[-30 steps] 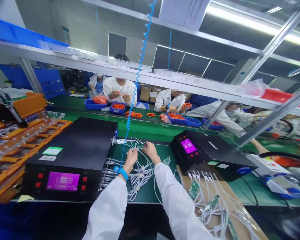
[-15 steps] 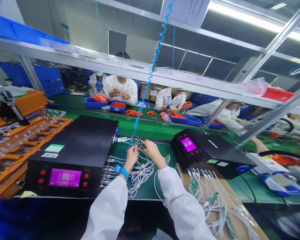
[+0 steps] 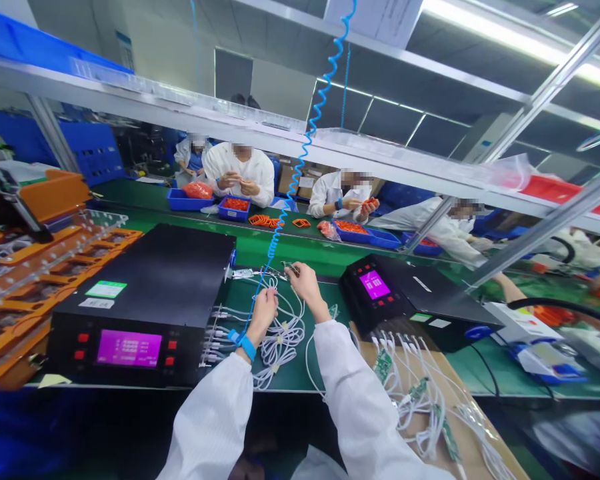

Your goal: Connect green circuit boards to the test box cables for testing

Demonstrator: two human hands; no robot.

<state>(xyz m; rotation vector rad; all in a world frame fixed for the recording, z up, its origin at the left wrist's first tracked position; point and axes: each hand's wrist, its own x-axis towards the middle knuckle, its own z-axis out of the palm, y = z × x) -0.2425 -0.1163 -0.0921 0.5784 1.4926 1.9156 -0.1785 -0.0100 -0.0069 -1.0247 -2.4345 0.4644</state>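
My right hand (image 3: 305, 287) is closed in a pinch on a small green circuit board (image 3: 291, 268), which shows at its fingertips. Lower and to the left, my left hand (image 3: 264, 312) has its fingers pressed together beside thin white cables; what they hold is hidden. A blue wrist strap (image 3: 248, 347) is on the left wrist. Beneath both hands lies a coiled bundle of white cables (image 3: 280, 343) on the green bench. Several white cables run from plugs on the side of the left black tester box (image 3: 150, 280). Another small board (image 3: 243, 274) lies by that box's back corner.
On the right stands a second black tester box (image 3: 420, 300) with cables and green boards (image 3: 417, 388) over cardboard. An orange fixture (image 3: 70, 280) is at left. A blue coiled cord (image 3: 307, 133) hangs in front. Co-workers in white coats sit across by blue bins (image 3: 235, 209).
My right hand has moved up and away from my left hand with the board, leaving a gap between them. The view has shifted slightly. A co-worker opposite has lifted a hand from a bin.
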